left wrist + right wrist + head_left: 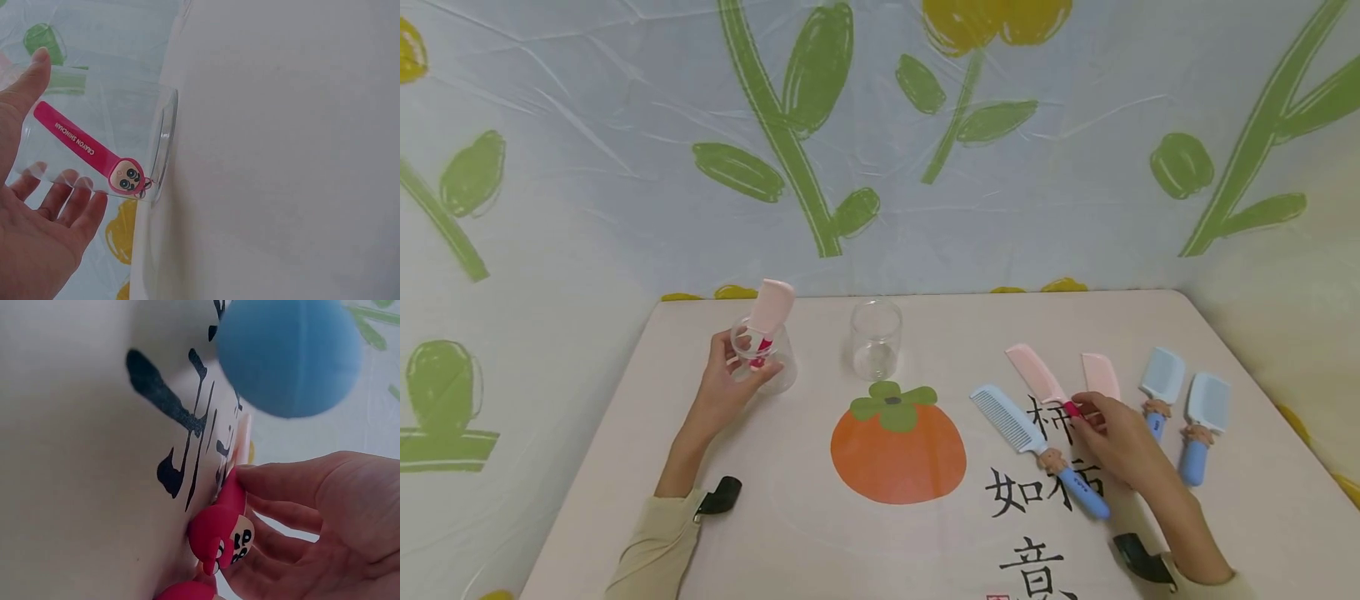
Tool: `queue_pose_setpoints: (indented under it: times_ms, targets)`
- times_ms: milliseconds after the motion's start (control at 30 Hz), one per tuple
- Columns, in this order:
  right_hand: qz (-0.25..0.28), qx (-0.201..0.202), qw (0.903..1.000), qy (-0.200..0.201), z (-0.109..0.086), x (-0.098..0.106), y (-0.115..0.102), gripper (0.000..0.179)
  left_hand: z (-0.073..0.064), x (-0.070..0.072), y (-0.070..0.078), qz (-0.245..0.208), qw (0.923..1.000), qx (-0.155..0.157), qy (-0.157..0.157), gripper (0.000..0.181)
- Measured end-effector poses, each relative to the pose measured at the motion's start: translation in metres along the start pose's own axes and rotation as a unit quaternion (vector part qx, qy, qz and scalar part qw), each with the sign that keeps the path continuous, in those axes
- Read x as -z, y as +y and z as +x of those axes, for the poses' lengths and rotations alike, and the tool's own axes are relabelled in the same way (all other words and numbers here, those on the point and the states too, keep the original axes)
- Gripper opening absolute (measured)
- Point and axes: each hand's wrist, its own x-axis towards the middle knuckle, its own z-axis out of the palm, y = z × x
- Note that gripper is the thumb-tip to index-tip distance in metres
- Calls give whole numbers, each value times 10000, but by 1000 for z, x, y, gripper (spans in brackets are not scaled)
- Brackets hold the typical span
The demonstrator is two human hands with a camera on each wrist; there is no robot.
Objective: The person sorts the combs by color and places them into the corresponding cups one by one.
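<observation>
My left hand (724, 390) grips a clear glass cup (782, 375), tilted in the head view. Inside the cup stands a pink comb (772, 307), its magenta handle (78, 137) downward with a cartoon face at the end. My right hand (1116, 437) pinches the magenta handle of another pink comb (1033, 371), which lies close to the tabletop. A cartoon head (219, 534) at that handle's end shows below the fingertips. Beside this hand lie a pink comb (1100, 375), partly hidden by it, and a blue comb (1011, 421) with a blue handle (287, 356).
A second clear glass (876, 342) stands upright at the back of the table. Two blue hairbrushes (1163, 375) lie at the right, one partly behind the right hand. The pale tabletop (805, 542) carries a printed orange persimmon (898, 458) and black characters.
</observation>
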Motion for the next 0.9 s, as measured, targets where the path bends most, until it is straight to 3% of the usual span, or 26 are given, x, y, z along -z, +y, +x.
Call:
queue_pose_setpoints:
  times_ms: [667, 900]
  targets:
    - [-172, -245, 9978, -599, 3, 15, -7, 25, -1, -2, 4, -24, 9999, 98, -77, 84]
    - [-33, -120, 9989, -451, 5, 19, -12, 29, -1, 0, 2, 28, 10000, 2, -33, 85]
